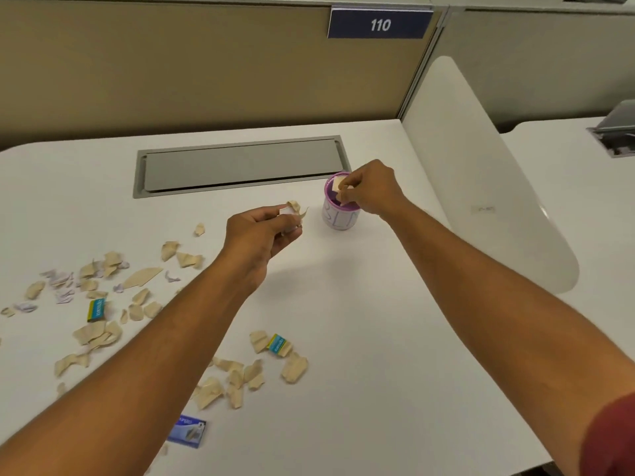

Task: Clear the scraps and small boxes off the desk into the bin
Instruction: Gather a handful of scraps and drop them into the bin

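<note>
Two hands pinching torn tan scraps: right hand [372, 188] over round purple-rimmed bin [338, 214]; left hand [261, 231] beside it.

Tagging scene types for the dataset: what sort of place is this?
Most likely an open-plan office cubicle. A fabric partition panel carries a numbered placard reading 110, the white desk has a built-in cable tray lid, and a curved white divider separates it from a neighbouring desk.

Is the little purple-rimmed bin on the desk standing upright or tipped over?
Upright. The bin stands on its base on the desk, open mouth facing up, with the right hand holding a scrap over its opening.
</note>
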Available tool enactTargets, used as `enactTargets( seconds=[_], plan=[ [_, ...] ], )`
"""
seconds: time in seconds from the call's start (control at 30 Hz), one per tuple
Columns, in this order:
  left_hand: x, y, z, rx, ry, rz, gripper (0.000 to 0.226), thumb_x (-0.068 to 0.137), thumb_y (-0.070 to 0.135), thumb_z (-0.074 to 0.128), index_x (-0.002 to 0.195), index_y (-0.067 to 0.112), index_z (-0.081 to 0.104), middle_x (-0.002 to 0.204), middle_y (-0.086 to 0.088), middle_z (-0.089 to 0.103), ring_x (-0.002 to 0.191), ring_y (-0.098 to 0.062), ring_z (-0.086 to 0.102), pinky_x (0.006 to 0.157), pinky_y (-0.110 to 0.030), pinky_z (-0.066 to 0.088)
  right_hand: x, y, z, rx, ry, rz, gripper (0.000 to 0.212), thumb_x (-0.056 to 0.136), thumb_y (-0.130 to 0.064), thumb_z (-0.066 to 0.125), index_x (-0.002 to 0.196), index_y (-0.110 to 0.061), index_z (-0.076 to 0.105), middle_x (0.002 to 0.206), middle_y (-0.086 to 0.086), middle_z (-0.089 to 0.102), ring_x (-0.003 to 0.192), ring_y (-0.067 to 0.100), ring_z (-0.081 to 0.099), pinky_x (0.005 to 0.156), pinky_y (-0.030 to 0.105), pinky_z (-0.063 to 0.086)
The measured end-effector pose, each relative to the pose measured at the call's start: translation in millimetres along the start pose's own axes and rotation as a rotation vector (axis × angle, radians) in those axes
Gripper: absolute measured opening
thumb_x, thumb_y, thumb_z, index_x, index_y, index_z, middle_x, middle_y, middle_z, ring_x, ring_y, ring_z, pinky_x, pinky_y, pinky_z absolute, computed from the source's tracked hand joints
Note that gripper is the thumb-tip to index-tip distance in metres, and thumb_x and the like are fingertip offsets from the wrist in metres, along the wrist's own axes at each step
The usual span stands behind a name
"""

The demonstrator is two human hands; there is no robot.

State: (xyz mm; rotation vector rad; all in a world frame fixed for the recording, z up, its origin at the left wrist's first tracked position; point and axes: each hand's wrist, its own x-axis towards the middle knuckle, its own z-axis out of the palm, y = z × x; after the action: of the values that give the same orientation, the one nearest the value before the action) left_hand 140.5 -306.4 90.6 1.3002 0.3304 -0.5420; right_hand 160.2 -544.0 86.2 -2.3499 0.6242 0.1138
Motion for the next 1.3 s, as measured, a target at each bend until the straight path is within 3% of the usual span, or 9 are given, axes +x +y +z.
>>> enactTargets(
  seconds=[0.13,0.23,0.37,0.47,0.57,0.7,0.97,1.13,1.3],
  plan=[
    [3.9,2.6,3.7,0.045,-0.006,-0.001,0.024,0.082,-0.007,0.081,0.105,-0.005,0.077,0.114,-0.014,0.077,0.092,-0.028,0.077,0.082,-0.028,0.064,5.1,-8.2,0.4,-0.223,-0.063,-0.076,0.044,0.077,-0.03,0.087,0.117,-0.015,0.077,0.123,0.007,0.071,0.113,0.027,0.065,0.079,0.033,0.056],
    [9.9,6.7,9.1,0.121,-0.012,0.021,0.023,0.081,-0.007,0.082,0.103,-0.004,0.077,0.114,-0.014,0.078,0.089,-0.027,0.077,0.082,-0.028,0.064,8.2,-9.6,-6.4,-0.22,-0.044,-0.06,0.047,0.077,-0.031,0.088,0.119,-0.014,0.075,0.121,0.008,0.071,0.108,0.028,0.067,0.084,0.037,0.062],
    [21.8,17.7,26.8,0.265,-0.042,0.073,0.023,0.081,-0.005,0.082,0.103,-0.002,0.078,0.113,-0.015,0.077,0.089,-0.027,0.078,0.082,-0.029,0.065,7.9,-1.7,-15.6,-0.156,0.002,-0.106,0.043,0.083,-0.033,0.083,0.121,-0.013,0.075,0.117,0.008,0.074,0.103,0.026,0.068,0.077,0.033,0.058],
    [32.2,27.5,49.8,0.424,-0.061,0.15,0.022,0.084,-0.003,0.081,0.105,0.002,0.078,0.11,-0.016,0.076,0.092,-0.029,0.078,0.084,-0.034,0.066,4.0,9.3,-20.9,0.005,0.019,-0.086,0.035,0.092,-0.039,0.071,0.113,-0.013,0.077,0.112,0.009,0.075,0.102,0.028,0.068,0.075,0.034,0.057],
    [46.4,31.4,75.2,0.594,-0.076,0.261,0.028,0.081,0.001,0.085,0.105,0.009,0.075,0.101,-0.011,0.073,0.093,-0.03,0.076,0.083,-0.041,0.067,-6.2,21.0,-27.4,0.299,0.172,-0.03,0.042,0.091,-0.042,0.065,0.093,-0.001,0.076,0.097,0.019,0.075,0.09,0.035,0.073,0.077,0.053,0.063],
    [64.9,29.3,110.0,0.914,-0.123,0.347,0.044,0.079,0.011,0.089,0.118,0.017,0.069,0.107,-0.01,0.074,0.094,-0.026,0.076,0.082,-0.041,0.067,-35.5,37.0,-31.6,0.687,0.32,0.088,0.022,0.096,-0.023,0.066,0.092,-0.003,0.076,0.095,0.012,0.075,0.082,0.023,0.076,0.071,0.04,0.066],
    [90.4,24.8,136.7,1.07,-0.116,0.182,0.042,0.072,0.021,0.095,0.109,0.007,0.079,0.108,-0.014,0.076,0.097,-0.033,0.076,0.087,-0.044,0.066,-77.9,78.5,1.7,0.864,0.228,0.257,0.023,0.096,-0.025,0.067,0.091,-0.005,0.076,0.087,0.013,0.076,0.085,0.029,0.078,0.077,0.041,0.066],
    [82.5,25.7,131.7,1.152,-0.016,0.433,0.021,0.083,0.003,0.082,0.103,0.007,0.082,0.107,-0.014,0.077,0.099,-0.03,0.074,0.088,-0.044,0.065,-91.2,78.1,13.9,0.866,0.204,0.271,0.019,0.095,-0.021,0.067,0.094,-0.005,0.077,0.089,0.013,0.076,0.084,0.027,0.078,0.08,0.041,0.065],
    [57.5,24.3,104.2,1.155,-0.106,0.532,0.017,0.085,0.007,0.08,0.101,0.013,0.081,0.102,-0.006,0.078,0.092,-0.022,0.074,0.083,-0.038,0.066,-118.5,68.4,35.7,0.666,0.066,0.151,0.017,0.094,-0.015,0.067,0.108,-0.011,0.077,0.097,0.005,0.076,0.085,0.019,0.077,0.08,0.037,0.065]
  ],
)
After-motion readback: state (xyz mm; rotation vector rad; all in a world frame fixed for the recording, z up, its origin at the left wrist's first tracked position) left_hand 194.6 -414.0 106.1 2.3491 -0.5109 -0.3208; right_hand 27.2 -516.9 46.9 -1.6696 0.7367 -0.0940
